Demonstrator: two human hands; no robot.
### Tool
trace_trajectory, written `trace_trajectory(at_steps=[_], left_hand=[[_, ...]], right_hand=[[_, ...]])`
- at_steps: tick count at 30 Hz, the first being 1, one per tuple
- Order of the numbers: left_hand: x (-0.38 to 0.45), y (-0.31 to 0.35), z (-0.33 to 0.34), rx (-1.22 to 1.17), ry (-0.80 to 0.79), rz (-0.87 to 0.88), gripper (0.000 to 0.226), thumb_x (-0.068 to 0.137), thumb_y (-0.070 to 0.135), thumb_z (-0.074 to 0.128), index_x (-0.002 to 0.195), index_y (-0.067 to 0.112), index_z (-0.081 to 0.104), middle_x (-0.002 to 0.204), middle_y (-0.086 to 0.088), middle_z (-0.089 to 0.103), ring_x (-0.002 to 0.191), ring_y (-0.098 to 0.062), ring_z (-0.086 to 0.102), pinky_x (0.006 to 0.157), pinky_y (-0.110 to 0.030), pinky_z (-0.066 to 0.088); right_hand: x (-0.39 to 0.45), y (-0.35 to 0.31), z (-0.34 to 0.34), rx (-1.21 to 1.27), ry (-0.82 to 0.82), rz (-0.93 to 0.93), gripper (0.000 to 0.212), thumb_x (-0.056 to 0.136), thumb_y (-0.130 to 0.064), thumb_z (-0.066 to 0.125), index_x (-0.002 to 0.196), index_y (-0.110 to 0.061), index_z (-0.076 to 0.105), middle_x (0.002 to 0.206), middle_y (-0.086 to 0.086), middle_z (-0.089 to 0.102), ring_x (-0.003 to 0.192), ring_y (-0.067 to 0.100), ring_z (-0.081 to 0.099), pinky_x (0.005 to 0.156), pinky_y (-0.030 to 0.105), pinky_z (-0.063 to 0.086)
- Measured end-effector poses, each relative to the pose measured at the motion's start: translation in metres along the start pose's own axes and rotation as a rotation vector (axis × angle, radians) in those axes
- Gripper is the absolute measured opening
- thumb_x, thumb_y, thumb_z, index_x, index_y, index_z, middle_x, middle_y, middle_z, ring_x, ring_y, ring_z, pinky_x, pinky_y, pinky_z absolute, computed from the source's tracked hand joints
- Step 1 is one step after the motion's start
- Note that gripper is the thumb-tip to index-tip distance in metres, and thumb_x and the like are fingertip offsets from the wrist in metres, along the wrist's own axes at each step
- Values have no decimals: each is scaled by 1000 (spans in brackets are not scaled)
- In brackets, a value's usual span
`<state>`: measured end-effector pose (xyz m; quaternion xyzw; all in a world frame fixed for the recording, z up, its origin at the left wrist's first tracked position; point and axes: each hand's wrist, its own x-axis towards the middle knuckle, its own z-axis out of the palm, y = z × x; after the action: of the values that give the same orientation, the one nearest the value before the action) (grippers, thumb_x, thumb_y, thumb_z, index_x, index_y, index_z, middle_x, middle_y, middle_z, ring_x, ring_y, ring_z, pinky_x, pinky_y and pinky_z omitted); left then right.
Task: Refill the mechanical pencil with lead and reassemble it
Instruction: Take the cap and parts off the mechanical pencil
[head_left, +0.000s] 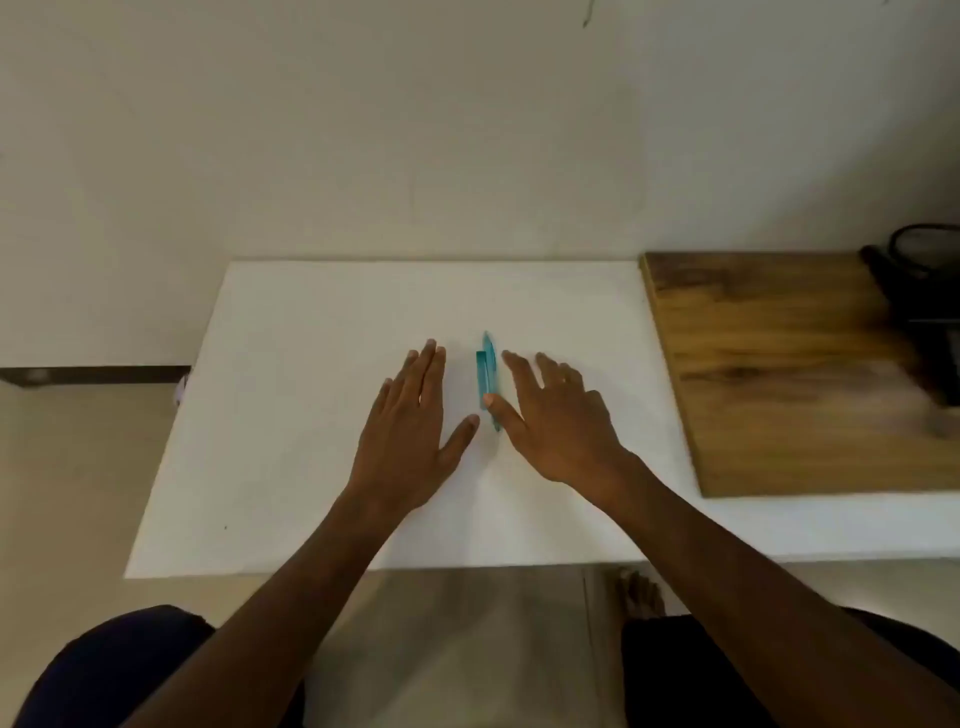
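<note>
A turquoise mechanical pencil (491, 364) lies on the white table (291, 415), its tip pointing away from me. Beside it on the left lies a shorter turquoise piece (481, 379), likely a lead case; the blur leaves that unsure. My left hand (410, 431) rests flat just left of them, fingers spread, holding nothing. My right hand (556, 421) lies flat just to their right, fingers apart, its thumb tip touching the pencil's near half. The pencil's near end is partly hidden by that thumb.
A wooden board (779, 374) covers the table's right part. A dark object (924, 291) sits at its far right edge. A pale wall stands right behind the table. My knees and a bare foot (641, 592) show below the table's near edge.
</note>
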<state>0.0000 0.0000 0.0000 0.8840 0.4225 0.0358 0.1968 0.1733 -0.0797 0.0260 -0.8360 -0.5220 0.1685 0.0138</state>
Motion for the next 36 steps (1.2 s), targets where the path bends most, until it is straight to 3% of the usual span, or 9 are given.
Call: trace_trajectory(at_steps=[4,9,14,17,22,24,29,33,36], left_hand=[[-27,-1,5,13,-79,-32,91,106,64,33,171,14,-6,181,-3,-4,168,-21,1,136,-42,10],[-58,1,-7,121,-165,-37,89,108,63,33,171,12,-3,181,-3,-5,168,-21,1,136,-42,14],[-79,13,-36,221,-225,-48,75,108,61,41,167,17,29,174,-1,34,157,-20,40,123,-39,38],[-92,13,-49,169,-138,-47,67,106,63,43,162,25,42,167,5,47,150,-17,48,118,-39,44],[-83,-11,-40,251,-123,46,80,109,57,42,171,12,17,179,-6,18,165,-23,21,132,-38,27],[-61,-8,-44,186,-139,35,79,109,55,44,170,10,19,178,-6,22,163,-24,25,131,-40,30],[-29,-14,-42,149,-159,39,67,107,54,49,161,17,39,167,4,37,149,-17,43,109,-38,54],[-27,-20,-41,145,-141,62,61,107,54,49,159,22,43,165,8,37,147,-13,43,103,-32,53],[-20,-21,-43,-1,-104,13,49,107,51,51,150,26,56,155,9,52,140,-12,50,103,-33,52]], right_hand=[[-8,-7,6,-111,-44,-89,64,106,-66,27,163,-39,16,170,16,30,151,46,37,113,59,46],[-23,-4,-5,-178,-33,-107,62,108,-63,30,159,-28,35,161,10,43,138,35,52,106,51,52],[-34,1,-19,-120,-84,-86,53,107,-58,45,133,-14,61,124,9,67,106,25,69,91,41,58],[-29,0,-26,-86,-99,-67,45,106,-43,55,142,-16,56,129,12,65,106,27,70,92,41,62],[-2,-8,-20,-66,-113,-99,50,108,-37,54,154,-21,44,146,20,52,122,34,65,101,47,58],[6,-15,-17,-77,-107,-87,46,108,-35,54,149,-14,51,153,24,45,126,36,62,104,46,56],[16,-25,-12,-71,-32,-42,35,99,-25,70,128,-5,63,128,17,58,110,34,69,88,39,57],[18,-26,-14,-101,-9,11,35,91,-14,79,121,-8,63,119,15,63,100,30,73,82,34,58],[14,-15,-18,130,7,59,39,85,-15,85,117,-14,63,109,8,67,87,21,71,74,29,59]])
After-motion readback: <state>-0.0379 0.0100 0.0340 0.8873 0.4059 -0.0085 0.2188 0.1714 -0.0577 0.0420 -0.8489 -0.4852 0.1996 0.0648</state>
